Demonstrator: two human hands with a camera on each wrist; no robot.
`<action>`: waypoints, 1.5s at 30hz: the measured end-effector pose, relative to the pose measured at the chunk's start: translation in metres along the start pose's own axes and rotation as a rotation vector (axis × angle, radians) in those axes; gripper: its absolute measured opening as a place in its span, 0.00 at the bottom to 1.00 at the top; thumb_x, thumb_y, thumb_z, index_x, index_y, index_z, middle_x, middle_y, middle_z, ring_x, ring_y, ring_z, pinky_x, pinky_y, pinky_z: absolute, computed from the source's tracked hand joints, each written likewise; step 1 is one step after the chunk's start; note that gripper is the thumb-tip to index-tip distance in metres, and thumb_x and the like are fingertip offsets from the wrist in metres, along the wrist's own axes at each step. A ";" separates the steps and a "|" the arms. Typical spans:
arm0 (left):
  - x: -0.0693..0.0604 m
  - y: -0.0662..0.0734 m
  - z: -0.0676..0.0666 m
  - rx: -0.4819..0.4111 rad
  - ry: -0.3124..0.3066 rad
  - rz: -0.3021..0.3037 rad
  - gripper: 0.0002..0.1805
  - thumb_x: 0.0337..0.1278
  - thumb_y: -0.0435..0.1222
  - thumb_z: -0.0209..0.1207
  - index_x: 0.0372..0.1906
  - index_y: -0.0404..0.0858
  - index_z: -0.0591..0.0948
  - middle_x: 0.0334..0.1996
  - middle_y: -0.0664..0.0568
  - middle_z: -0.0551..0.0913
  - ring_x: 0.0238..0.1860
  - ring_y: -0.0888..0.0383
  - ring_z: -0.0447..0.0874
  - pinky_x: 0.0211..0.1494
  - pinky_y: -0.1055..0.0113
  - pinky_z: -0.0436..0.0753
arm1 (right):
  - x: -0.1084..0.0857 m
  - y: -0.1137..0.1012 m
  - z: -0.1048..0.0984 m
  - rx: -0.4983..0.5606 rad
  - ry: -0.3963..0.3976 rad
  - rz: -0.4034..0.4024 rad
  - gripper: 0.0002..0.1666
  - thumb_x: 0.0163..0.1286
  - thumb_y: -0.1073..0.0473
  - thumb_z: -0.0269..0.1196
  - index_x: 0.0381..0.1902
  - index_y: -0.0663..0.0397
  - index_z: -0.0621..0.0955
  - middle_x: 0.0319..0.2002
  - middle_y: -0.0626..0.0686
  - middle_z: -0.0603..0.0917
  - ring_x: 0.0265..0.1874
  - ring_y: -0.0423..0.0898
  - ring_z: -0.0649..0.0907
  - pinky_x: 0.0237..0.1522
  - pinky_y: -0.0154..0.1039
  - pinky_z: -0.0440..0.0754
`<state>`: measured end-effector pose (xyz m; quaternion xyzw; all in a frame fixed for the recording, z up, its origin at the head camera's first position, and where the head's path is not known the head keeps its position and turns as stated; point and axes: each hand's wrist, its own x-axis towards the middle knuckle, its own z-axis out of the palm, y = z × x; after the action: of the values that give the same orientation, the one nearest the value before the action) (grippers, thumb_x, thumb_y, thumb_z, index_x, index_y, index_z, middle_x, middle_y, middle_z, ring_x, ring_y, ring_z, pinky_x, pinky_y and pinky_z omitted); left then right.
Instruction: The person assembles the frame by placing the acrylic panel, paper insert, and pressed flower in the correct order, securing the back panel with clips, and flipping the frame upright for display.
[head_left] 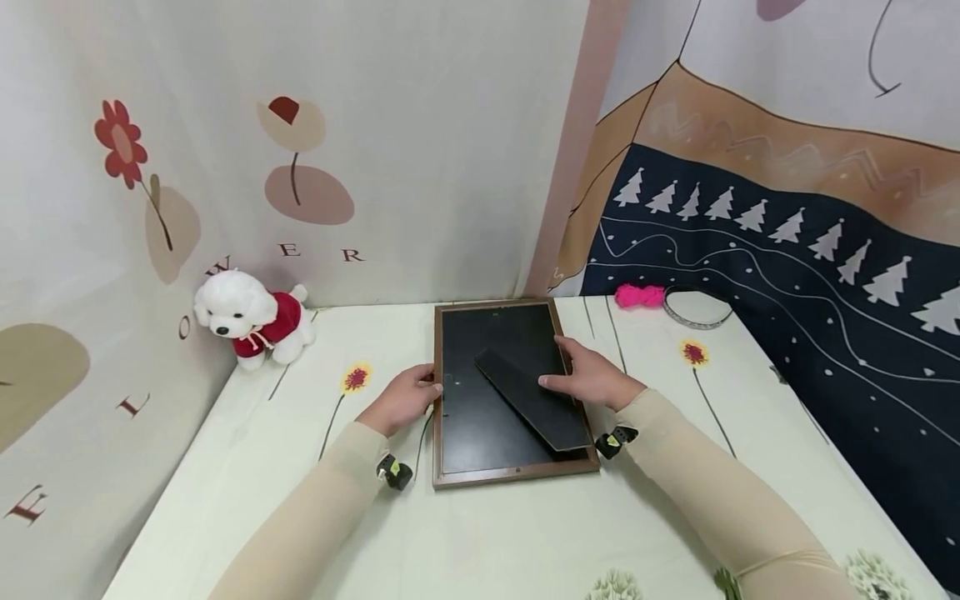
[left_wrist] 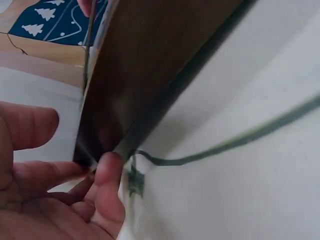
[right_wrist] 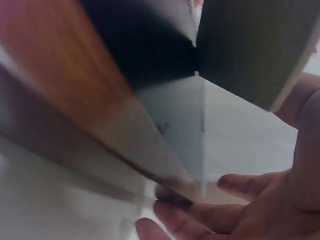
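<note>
A picture frame (head_left: 517, 482) with a brown wooden rim lies back side up on the table, its black backing facing me. A black stand flap (head_left: 525, 396) juts out at an angle from that backing. My left hand (head_left: 401, 398) holds the frame's left edge; in the left wrist view its curled fingers (left_wrist: 107, 175) meet the rim while the thumb stands apart. On the opposite side, my right hand (head_left: 596, 375) grips the right edge with its fingers, the thumb against the stand flap. In the right wrist view, the stand flap (right_wrist: 250, 50) partly hides that thumb.
A white plush dog (head_left: 255, 317) in a red top sits at the back left. Toward the back right lie a pink bundle (head_left: 639, 296) and a dark patterned hoop (head_left: 697, 323). Printed curtains (head_left: 450, 150) close off the table's rear and right side. A flower-printed cloth (head_left: 480, 542) covers the table.
</note>
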<state>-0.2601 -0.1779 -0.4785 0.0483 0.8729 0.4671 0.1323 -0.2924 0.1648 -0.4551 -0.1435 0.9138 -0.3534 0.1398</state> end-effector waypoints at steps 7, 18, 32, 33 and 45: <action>-0.006 0.005 -0.008 -0.156 0.073 0.054 0.36 0.83 0.32 0.47 0.87 0.41 0.51 0.68 0.29 0.77 0.55 0.44 0.87 0.55 0.52 0.88 | -0.004 -0.013 -0.008 0.034 0.130 -0.076 0.56 0.72 0.45 0.69 0.86 0.54 0.54 0.82 0.64 0.60 0.73 0.69 0.73 0.68 0.64 0.76; -0.012 0.006 -0.024 -0.167 0.178 0.180 0.44 0.80 0.29 0.51 0.87 0.54 0.44 0.70 0.35 0.72 0.61 0.37 0.85 0.59 0.46 0.87 | 0.002 -0.026 -0.010 0.100 0.264 -0.218 0.52 0.71 0.51 0.72 0.85 0.51 0.59 0.84 0.58 0.56 0.79 0.62 0.65 0.71 0.65 0.73; -0.021 0.008 -0.026 -0.076 0.364 0.291 0.48 0.79 0.30 0.55 0.87 0.63 0.43 0.71 0.38 0.69 0.66 0.35 0.81 0.67 0.42 0.80 | 0.015 -0.042 -0.013 0.076 0.322 -0.271 0.55 0.69 0.49 0.75 0.86 0.35 0.57 0.87 0.51 0.45 0.84 0.61 0.55 0.75 0.65 0.66; -0.022 0.008 -0.025 -0.069 0.374 0.302 0.48 0.78 0.30 0.55 0.87 0.62 0.43 0.71 0.38 0.69 0.66 0.35 0.81 0.67 0.42 0.80 | 0.015 -0.044 -0.013 0.068 0.327 -0.267 0.56 0.69 0.49 0.75 0.86 0.35 0.57 0.87 0.50 0.45 0.84 0.61 0.55 0.76 0.66 0.65; -0.033 0.016 -0.017 0.003 0.386 0.390 0.48 0.76 0.30 0.58 0.87 0.56 0.45 0.65 0.39 0.72 0.60 0.40 0.85 0.64 0.43 0.83 | 0.001 -0.057 0.017 -0.117 0.598 -0.380 0.46 0.64 0.48 0.78 0.76 0.50 0.73 0.65 0.61 0.77 0.64 0.58 0.77 0.65 0.57 0.79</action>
<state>-0.2339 -0.1893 -0.4505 0.1260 0.8569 0.4829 -0.1291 -0.2783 0.1140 -0.4282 -0.2089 0.8900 -0.3466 -0.2103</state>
